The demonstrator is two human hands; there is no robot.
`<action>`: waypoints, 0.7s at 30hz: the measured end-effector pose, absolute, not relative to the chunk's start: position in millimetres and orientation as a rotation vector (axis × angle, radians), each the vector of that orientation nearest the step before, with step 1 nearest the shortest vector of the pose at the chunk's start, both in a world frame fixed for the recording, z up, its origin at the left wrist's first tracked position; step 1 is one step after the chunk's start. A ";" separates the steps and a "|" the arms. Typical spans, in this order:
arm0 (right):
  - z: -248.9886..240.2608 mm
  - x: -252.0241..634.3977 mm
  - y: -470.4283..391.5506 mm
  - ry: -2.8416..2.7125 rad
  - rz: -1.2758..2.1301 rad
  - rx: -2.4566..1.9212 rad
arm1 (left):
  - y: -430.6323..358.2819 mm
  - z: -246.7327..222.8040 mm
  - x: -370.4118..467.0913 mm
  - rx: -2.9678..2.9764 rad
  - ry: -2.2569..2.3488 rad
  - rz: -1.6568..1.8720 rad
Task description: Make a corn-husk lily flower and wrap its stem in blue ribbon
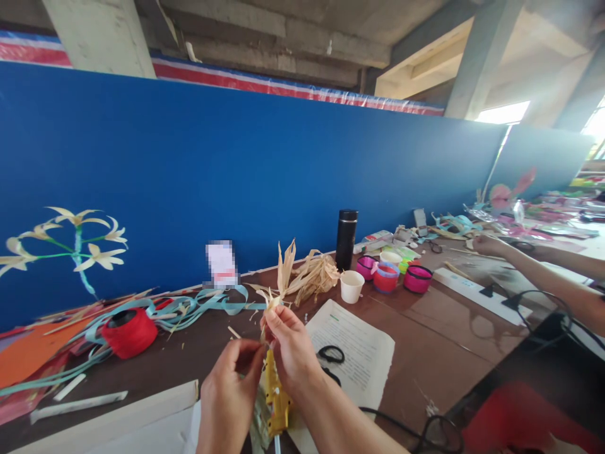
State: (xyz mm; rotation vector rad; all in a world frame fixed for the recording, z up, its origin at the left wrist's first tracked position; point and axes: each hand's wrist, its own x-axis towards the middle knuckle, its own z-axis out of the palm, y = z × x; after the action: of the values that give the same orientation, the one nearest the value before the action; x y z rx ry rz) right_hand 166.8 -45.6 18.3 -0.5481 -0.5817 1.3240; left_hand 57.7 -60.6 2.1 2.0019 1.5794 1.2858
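Cream petals (272,301) clear of cup (351,288)

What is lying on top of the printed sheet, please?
Black loops, apparently scissor handles, lie on the printed sheet; the right forearm hides whatever lies beneath it.

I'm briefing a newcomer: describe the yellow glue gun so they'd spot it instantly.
From the blue panel, drop to the brown table. Beside the printed sheet, the glue gun shows between the left hand and right wrist. Its bright yellow body stands out from that sheet and the pale husks.
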 end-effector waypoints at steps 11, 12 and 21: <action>19.1 166.4 -45.2 -0.579 1.315 -0.549 | -55.8 2.7 40.5 2.336 1.551 1.483; 18.3 166.4 -44.5 -0.579 1.311 -0.550 | -57.0 3.3 40.4 2.360 1.542 1.515; 15.1 166.9 -43.5 -0.635 1.278 -0.588 | -67.1 12.6 44.7 2.647 1.272 1.690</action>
State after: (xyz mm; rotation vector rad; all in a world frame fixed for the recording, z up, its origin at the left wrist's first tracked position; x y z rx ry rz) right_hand 166.9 -43.5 15.1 -0.5884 -0.6350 1.2783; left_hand 44.7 -67.1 12.6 2.6466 1.2715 1.6900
